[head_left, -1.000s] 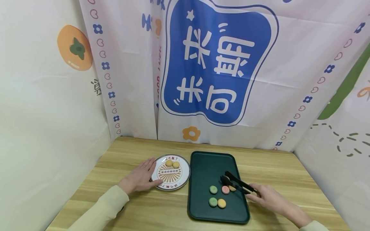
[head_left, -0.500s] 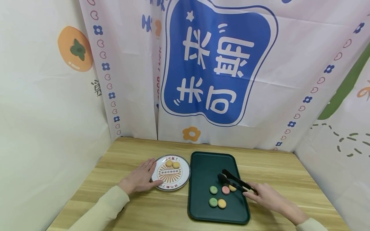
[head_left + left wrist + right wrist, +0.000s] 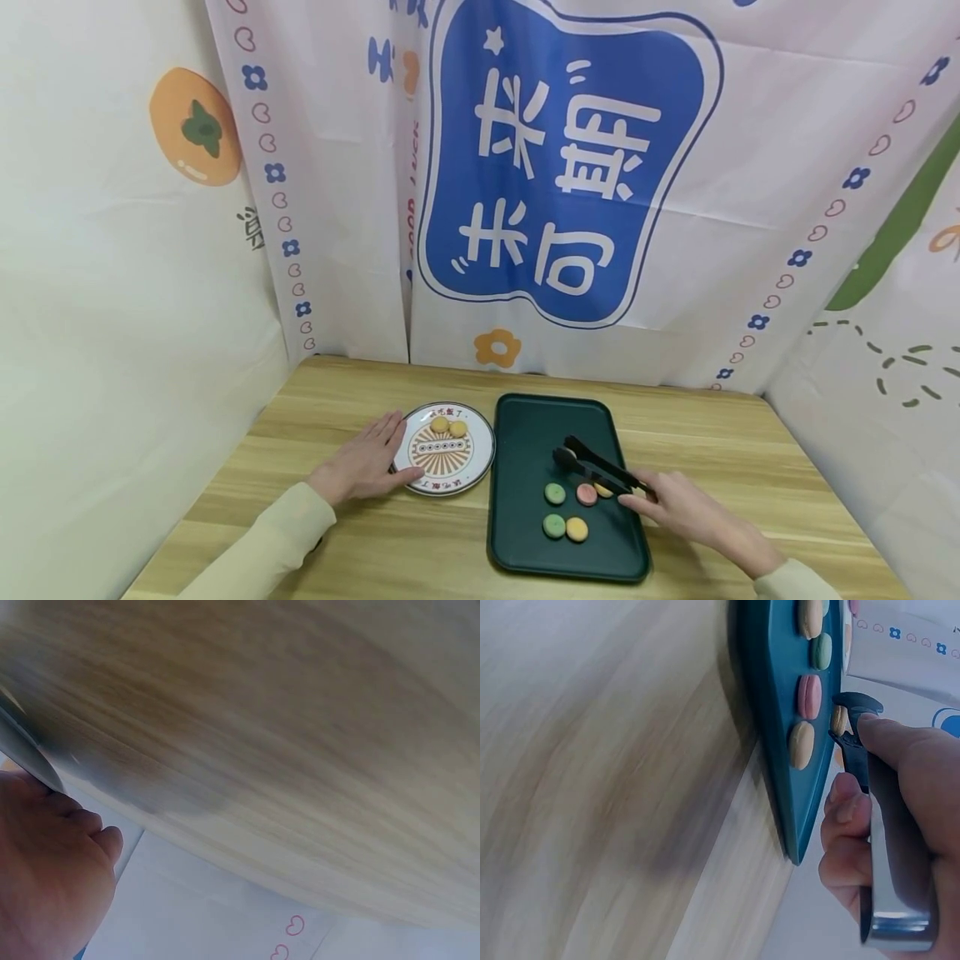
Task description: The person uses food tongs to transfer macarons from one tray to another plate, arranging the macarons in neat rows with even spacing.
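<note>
My right hand (image 3: 678, 504) grips black-tipped tongs (image 3: 600, 467) with a metal handle over the tray's right side. Between the tong tips sits a pale yellow macaron (image 3: 839, 720), mostly hidden by them in the head view. Below lie green macarons (image 3: 554, 493), a pink macaron (image 3: 587, 494) and yellow macarons (image 3: 577, 529), one partly behind the tongs, on the dark green tray (image 3: 528, 425). My left hand (image 3: 363, 462) rests at the left rim of a white patterned plate (image 3: 472, 462), fingers extended and thumb along the front rim. Two yellow macarons (image 3: 448, 427) lie on that plate.
Plate and tray stand side by side on a wooden table (image 3: 420, 550). A printed cloth (image 3: 360, 250) hangs behind the table's far edge, with pale side walls (image 3: 135, 333) at left and right.
My right hand has moved the tongs and the macaron in them leftward and slightly away over the tray. The left hand and plate have stayed in place.
</note>
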`<state>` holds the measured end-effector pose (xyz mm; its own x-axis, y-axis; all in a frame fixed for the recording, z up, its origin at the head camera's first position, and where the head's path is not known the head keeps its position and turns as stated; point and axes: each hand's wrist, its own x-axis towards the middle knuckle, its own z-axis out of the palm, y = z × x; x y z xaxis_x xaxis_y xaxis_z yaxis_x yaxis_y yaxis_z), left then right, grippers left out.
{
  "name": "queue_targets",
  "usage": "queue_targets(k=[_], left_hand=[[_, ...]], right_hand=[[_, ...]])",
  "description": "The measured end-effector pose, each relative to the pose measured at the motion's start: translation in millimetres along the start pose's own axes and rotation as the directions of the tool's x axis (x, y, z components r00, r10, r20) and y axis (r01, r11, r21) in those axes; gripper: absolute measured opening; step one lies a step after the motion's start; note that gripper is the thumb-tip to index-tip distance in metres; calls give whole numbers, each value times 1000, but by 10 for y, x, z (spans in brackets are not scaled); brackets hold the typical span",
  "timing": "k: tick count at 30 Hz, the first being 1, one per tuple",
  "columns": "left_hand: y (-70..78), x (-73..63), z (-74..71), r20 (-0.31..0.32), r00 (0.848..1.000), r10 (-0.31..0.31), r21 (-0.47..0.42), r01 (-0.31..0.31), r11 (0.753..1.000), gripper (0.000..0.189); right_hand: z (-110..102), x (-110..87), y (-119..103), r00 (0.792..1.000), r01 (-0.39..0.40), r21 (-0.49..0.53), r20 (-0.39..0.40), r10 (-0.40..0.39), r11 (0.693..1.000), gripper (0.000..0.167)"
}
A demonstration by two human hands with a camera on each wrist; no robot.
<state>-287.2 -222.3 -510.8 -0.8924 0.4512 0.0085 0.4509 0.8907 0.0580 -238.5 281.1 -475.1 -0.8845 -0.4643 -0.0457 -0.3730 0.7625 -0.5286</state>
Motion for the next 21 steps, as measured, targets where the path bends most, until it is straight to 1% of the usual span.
queue_targets(k=[2,5,8,11,15,17,21], left_hand=[[-3,5,7,3,1000,0,-2,0,1000,103],[-3,10,6,2,1000,1,-7,-1,1000,102],[2,7,-2,1,1000,2,-15,-2,1000,101],[5,5,-9,0,1000,4,-16,-4,1000,101],[7,8,-12,3,1000,2,-18,-2,1000,101],[6,13,-10,6,1000,-1,-18,1,1000,101],[-13,5,-8,10,1000,-7,-4,7,1000,103]], right_hand=[[3,17,-26,1000,-4,4,4,4,1000,32],[13,47,-65,1000,-9,0,5,9,1000,31],[34,81,-94,1000,11,-16,-2,-12,1000,34],[52,111,-123,999,32,-24,-7,-32,999,41],[66,149,-161,1000,27,-21,2,-27,999,45],[72,164,-179,1000,28,-22,6,-28,999,46],[88,212,-231,999,41,-32,8,-41,999,42]])
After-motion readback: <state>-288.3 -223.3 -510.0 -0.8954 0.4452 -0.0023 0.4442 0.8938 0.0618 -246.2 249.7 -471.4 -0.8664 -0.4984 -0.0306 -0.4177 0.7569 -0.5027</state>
